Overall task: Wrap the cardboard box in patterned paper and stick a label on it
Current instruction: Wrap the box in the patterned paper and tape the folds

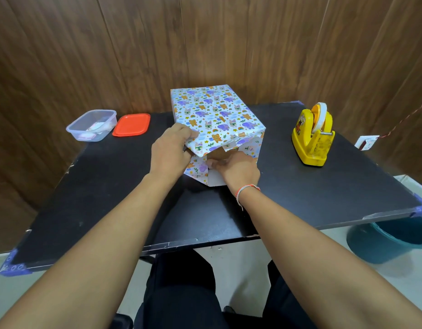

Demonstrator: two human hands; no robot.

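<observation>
Box (217, 110): mid-table, long axis running away from the person, near end unsealed. Left hand (170, 148) pinches the top paper flap (205, 141); right hand (238, 169), fingers curled, presses the side fold inward. Both hands at that end; the tape dispenser (313, 136) lies nearer the right.

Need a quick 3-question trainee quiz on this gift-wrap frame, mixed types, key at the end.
1. True or false: the near end of the box is fully closed.
2. Which hand grips the paper's top flap? A) left hand B) right hand
3. Fill in: the orange lid lies beside the clear ___.

Key: 1 false, cardboard still shows. 2 A. 3 tub.
</observation>
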